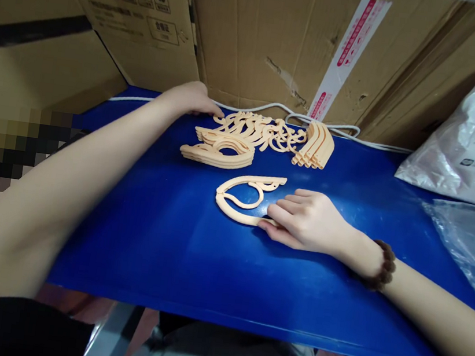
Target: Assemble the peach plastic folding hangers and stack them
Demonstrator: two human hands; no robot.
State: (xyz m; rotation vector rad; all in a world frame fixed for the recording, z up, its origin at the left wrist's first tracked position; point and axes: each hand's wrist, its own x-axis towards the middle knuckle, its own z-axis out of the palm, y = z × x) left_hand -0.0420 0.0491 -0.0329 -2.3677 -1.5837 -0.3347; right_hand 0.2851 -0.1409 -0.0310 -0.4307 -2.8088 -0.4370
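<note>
My right hand [304, 219] is closed, with thumb and fingers pinching the lower arm of a beige plastic folding hanger [232, 218]. This hanger lies folded on the blue table, its curved hook between the two arms. At the back, my left hand [189, 97] touches the left end of a row of loose beige hanger pieces [248, 126]. Most of its fingertips are hidden, so its grip is unclear. Just in front of that row lies a stack of folded hangers [218, 155]. Several curved hanger arms [316, 144] are nested together at the row's right end.
Cardboard boxes [255, 40] stand along the back and left of the blue table [143, 259]. A white cable [353, 129] runs along the rear edge. On the right are a clear plastic-wrapped package [466, 132] and a flat plastic bag [470, 238].
</note>
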